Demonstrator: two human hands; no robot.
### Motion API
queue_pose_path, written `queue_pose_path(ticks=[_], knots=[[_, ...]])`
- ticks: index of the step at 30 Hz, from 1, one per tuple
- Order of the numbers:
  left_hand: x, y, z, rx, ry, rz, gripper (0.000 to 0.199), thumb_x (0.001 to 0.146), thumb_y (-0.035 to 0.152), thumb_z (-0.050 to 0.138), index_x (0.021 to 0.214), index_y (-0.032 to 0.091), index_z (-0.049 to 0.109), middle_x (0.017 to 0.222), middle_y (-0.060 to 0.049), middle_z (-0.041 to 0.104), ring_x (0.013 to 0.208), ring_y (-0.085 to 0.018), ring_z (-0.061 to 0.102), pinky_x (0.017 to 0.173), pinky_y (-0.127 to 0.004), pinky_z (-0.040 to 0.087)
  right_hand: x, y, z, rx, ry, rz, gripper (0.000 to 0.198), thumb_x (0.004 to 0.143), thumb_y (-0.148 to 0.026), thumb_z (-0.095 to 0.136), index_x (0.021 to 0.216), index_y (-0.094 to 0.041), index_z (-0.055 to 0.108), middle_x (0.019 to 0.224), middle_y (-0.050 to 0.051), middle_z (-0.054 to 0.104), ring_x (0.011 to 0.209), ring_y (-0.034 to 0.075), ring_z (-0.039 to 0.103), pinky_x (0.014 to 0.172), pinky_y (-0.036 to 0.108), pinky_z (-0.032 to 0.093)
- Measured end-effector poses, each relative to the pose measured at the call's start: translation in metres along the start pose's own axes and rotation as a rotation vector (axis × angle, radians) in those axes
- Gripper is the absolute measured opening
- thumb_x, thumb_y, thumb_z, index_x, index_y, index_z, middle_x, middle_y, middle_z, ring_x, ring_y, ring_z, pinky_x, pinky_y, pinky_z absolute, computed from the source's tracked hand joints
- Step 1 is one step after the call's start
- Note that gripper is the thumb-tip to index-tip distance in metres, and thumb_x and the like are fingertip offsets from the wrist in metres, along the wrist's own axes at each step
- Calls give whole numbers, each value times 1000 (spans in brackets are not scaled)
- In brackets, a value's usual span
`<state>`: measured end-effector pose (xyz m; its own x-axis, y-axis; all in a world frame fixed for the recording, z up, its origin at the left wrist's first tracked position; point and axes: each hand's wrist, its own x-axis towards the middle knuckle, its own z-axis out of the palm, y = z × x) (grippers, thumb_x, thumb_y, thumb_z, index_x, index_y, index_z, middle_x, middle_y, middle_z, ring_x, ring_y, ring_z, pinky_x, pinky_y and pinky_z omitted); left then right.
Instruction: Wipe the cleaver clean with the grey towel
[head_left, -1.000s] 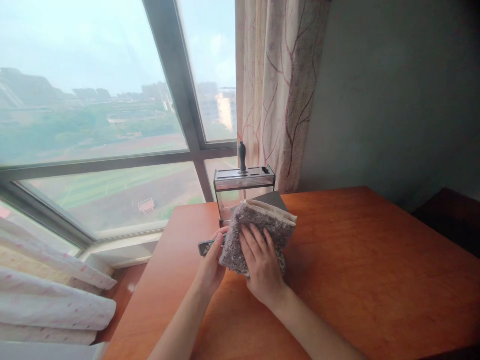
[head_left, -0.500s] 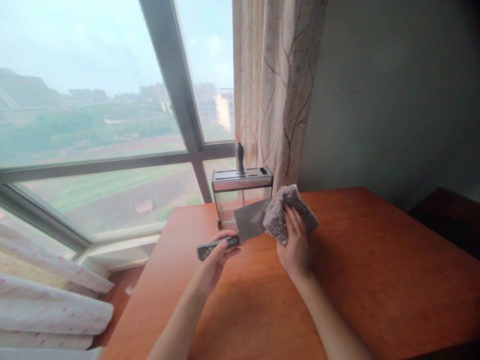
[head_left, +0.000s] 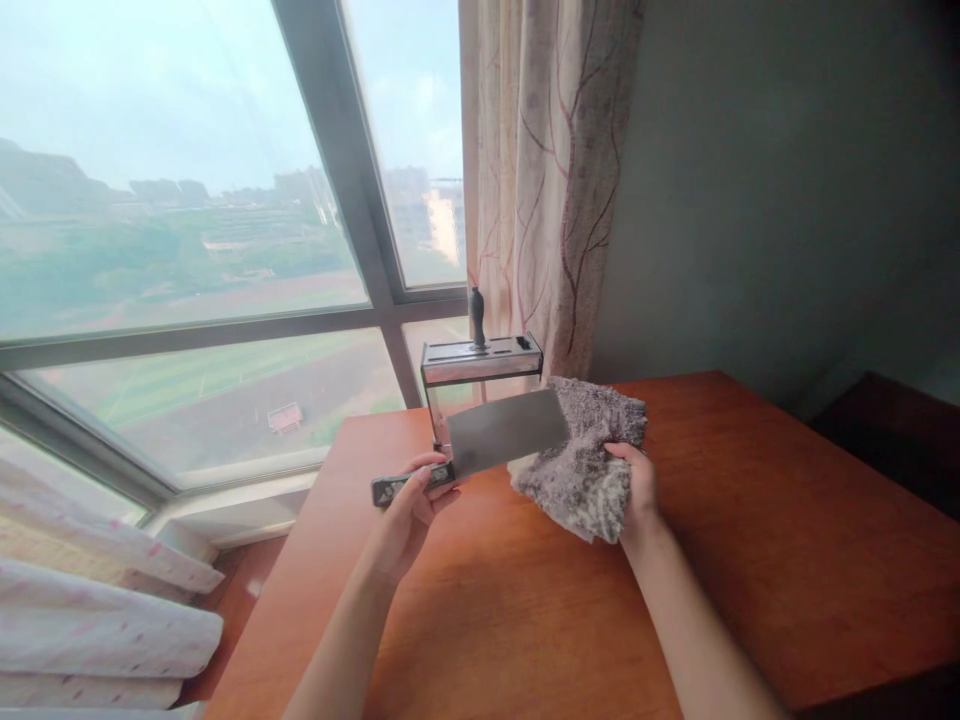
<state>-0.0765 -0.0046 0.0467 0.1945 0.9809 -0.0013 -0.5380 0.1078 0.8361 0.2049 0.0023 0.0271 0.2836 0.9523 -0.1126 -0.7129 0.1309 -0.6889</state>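
Note:
My left hand (head_left: 416, 500) is closed around the dark, patterned handle of a cleaver (head_left: 510, 432). The broad grey blade points right, raised above the table. My right hand (head_left: 637, 490) grips the right side of a fluffy grey cloth (head_left: 581, 465), thumb on top and the other fingers hidden. The cloth hangs partly spread, its left part close behind the blade's tip; whether they touch I cannot tell. Behind the blade stands a metal-framed knife block (head_left: 482, 360) with a dark knife handle sticking up out of its top.
Under my hands is a reddish-brown wooden table (head_left: 750, 520). Large windows (head_left: 187, 220) fill the left side, with a patterned curtain (head_left: 555, 180) behind the knife block. A grey wall (head_left: 765, 190) is at the right. Pale fabric (head_left: 97, 620) hangs at lower left.
My right hand has moved right and the bunched cloth has opened out, drawn back from the front of the blade. More of the cleaver shows; my left hand has shifted slightly left.

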Motion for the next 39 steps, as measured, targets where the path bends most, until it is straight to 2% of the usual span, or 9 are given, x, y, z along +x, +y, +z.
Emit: queue_pose_path(ticks=[4,8,13,16,19,23,25,31,39], knots=[[0,2,0,10,36,5,31,82,39,59,108,23,63,85,-2,69,69,-14,66,58,-22,44,-11,-1,5,64,-38,192,23,68,-31,55,79,-15,67,64,5,70,68,25,68,63,37,56],[0,1,5,60,84,21,33,81,44,58,102,20,65,76,-1,66,56,-11,58,53,-23,39,-18,5,10,89,-67,205,26,67,-33,53,81,-16,67,65,5,70,69,26,68,63,37,56],[-1,-8,7,218,76,63,37,81,50,54,86,15,66,67,-4,64,52,-12,50,48,-24,30,-29,14,21,37,-142,241,30,65,-33,49,82,-16,68,69,6,71,70,26,69,63,37,56],[-3,-21,6,324,67,101,37,81,49,55,67,15,61,57,-1,57,52,-12,47,51,-24,31,-39,25,26,-51,-245,334,31,65,-35,47,77,-14,68,66,8,71,68,26,69,62,37,55],[-5,-31,6,346,128,112,34,79,47,60,63,17,55,57,2,52,53,-11,44,52,-23,33,-44,36,28,-102,-321,460,27,63,-33,48,68,-14,67,61,9,69,65,25,68,60,36,55],[-5,-27,7,412,194,161,37,77,48,61,59,17,52,55,2,49,54,-12,44,52,-23,36,-46,43,31,-75,-347,640,20,56,-28,50,60,-14,65,57,9,68,63,25,67,59,33,53],[-4,-21,7,439,239,193,39,76,50,60,57,17,52,55,1,51,56,-14,47,54,-25,39,-47,42,35,-53,-355,682,19,54,-25,52,61,-14,66,59,9,69,64,25,67,61,33,53],[1,-5,-1,347,292,212,36,76,46,61,55,17,55,52,0,55,54,-15,51,55,-27,42,-46,36,39,16,-343,589,28,56,-18,55,79,-13,70,69,7,73,73,25,69,68,33,53],[4,10,-11,317,265,188,36,79,42,60,60,11,65,55,-7,65,54,-17,59,57,-28,44,-30,26,24,42,-209,490,30,62,-27,53,85,-17,71,76,8,74,74,28,70,66,39,55]])
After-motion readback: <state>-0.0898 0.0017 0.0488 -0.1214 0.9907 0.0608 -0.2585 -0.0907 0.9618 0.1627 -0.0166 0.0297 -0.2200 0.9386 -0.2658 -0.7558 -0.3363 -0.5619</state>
